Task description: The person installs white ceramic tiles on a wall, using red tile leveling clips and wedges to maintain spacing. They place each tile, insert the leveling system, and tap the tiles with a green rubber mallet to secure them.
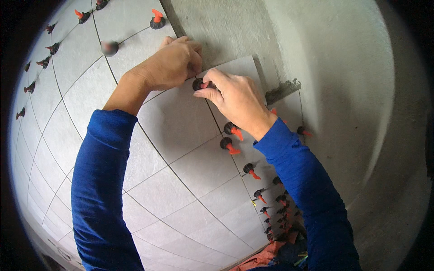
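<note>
My right hand [239, 97] pinches the red handle of a black tile leveling knob [197, 84] between thumb and fingertips. The knob sits on the joint near the top edge of a light grey tile [178, 113]. Just up and to the left, my left hand [169, 65] has its fingers curled in at the tiles' upper edge. Its fingertips are hidden, so whatever they grip cannot be made out. Another light grey tile [247, 67] lies right of the joint, partly behind my right hand. Two more leveling knobs [233, 129] stand below my right wrist.
A row of leveling knobs [249, 169] runs down the right joints; others [157, 20] dot the tiles at upper left. Bare grey cement [235, 27] borders the tiles above and to the right. Orange-red cloth or bag material [260, 259] lies at the bottom.
</note>
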Demonstrator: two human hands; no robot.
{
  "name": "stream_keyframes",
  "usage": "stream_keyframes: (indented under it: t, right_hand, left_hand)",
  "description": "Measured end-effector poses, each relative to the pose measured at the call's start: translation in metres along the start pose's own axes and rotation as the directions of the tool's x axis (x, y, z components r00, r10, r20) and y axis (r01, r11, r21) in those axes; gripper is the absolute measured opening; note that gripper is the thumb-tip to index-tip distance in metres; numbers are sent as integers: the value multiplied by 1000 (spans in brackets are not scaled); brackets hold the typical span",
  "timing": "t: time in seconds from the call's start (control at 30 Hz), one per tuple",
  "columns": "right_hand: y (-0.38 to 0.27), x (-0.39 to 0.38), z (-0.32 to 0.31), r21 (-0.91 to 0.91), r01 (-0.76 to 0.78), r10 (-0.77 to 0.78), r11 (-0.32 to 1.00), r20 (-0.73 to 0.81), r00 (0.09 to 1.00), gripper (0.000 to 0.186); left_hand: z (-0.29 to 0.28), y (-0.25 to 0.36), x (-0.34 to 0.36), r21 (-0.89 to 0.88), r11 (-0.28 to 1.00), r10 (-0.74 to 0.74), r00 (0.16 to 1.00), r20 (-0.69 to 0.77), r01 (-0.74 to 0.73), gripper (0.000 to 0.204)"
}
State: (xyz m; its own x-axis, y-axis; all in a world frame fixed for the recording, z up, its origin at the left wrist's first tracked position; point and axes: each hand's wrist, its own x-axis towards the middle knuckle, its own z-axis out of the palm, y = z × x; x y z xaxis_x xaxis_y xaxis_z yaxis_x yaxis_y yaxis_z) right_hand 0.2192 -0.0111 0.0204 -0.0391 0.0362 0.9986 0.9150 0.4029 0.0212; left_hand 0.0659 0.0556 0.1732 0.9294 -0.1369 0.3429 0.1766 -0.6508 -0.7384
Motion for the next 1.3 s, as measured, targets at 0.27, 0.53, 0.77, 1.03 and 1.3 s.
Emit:
stream_keyframes:
  t: [0.27,0.53,0.77,1.03,1.3]
  right_hand:
    - [-2,2,-1,6,3,-3,1000,-12,1000,32]
    - [0,8,-7,-92,100,-99,991,15,995,30]
    - [0,10,-11,-125,135,-124,983,92,988,31]
    - [-1,10,-12,-197,120,-89,973,158,983,31]
    - [-3,11,-18,-184,138,-110,973,155,982,30]
  left_hand:
    - [8,-3,-8,-36,999,2,999,-52,-4,7]
    - [14,22,-30,-78,996,-65,964,-257,46,18]
    - [37,65,-58,-192,952,-299,869,-393,240,41]
    - [45,52,-51,-106,971,-239,863,-444,215,44]
    - [51,54,-53,-45,976,-208,846,-490,214,44]
